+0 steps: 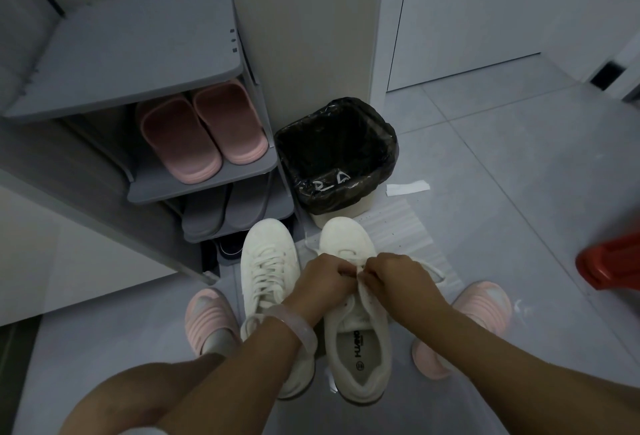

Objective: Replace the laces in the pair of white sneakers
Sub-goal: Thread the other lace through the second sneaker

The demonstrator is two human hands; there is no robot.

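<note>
Two white sneakers stand side by side on the grey tiled floor, toes pointing away from me. The left sneaker (268, 272) is fully laced with a white lace. The right sneaker (358, 341) lies under both my hands, its insole and heel showing. My left hand (323, 278) and my right hand (394, 277) meet over its eyelets, each pinching the white lace (360, 270). A loose stretch of that lace trails to the right by my right hand. The eyelet rows are mostly hidden by my fingers.
A grey shoe rack (207, 181) with pink slippers (204, 133) stands at the left. A bin with a black bag (336, 154) sits just beyond the sneakers. White wrapping (398, 226) lies on the floor. A red object (609, 261) is at the right edge. My pink-slippered feet flank the sneakers.
</note>
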